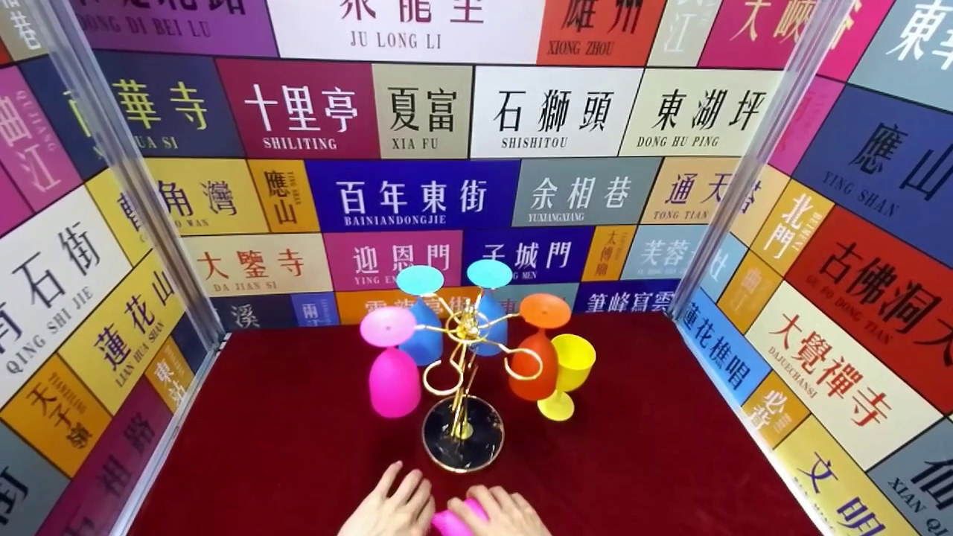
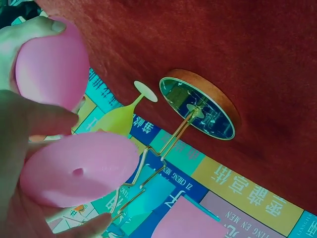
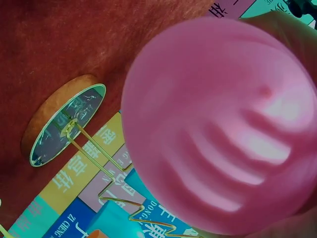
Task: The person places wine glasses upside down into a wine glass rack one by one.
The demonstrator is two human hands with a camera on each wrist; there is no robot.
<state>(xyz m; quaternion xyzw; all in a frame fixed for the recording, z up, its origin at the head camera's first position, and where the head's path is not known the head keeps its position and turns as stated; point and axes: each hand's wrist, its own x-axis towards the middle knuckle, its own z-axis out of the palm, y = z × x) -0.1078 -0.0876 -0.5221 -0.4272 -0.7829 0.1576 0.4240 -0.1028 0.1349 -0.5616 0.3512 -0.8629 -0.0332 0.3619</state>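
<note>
Both hands low at my edge of the desk [image 1: 298,447], the red cloth under them. Left hand [image 1: 389,508] and right hand [image 1: 510,514] sit side by side with a pink goblet [image 1: 454,521] held between them. Left wrist view shows my left fingers [image 2: 39,119] curled round its stem, foot disc toward the camera. Right wrist view is nearly filled by the bowl [image 3: 218,124]; the shadows of my right fingers show through the plastic, so that hand cups it from behind.

Just ahead of my fingertips: the rack [image 1: 463,357], gold wire on a round dark base [image 1: 462,444]. Hanging upside down from its arms are another pink goblet [image 1: 392,365] ahead and left, two blue goblets [image 1: 422,327] beyond the post, and an orange goblet [image 1: 534,350] ahead and right. A yellow goblet [image 1: 567,376] stands upright on the cloth, touching or just beside the orange one; cannot tell which.

Risks as I judge them:
- The rack looks light and top-heavy. A nudge to an arm could tip it or set the hung goblets swinging.
- Smooth plastic: a loose grip could let the goblet slip and roll into the base.
- Free loops are narrow; a stem brought in crooked could catch the wire and unhook a neighbour.
- The yellow goblet stands close; a sweep of my right hand could knock it over.
</note>
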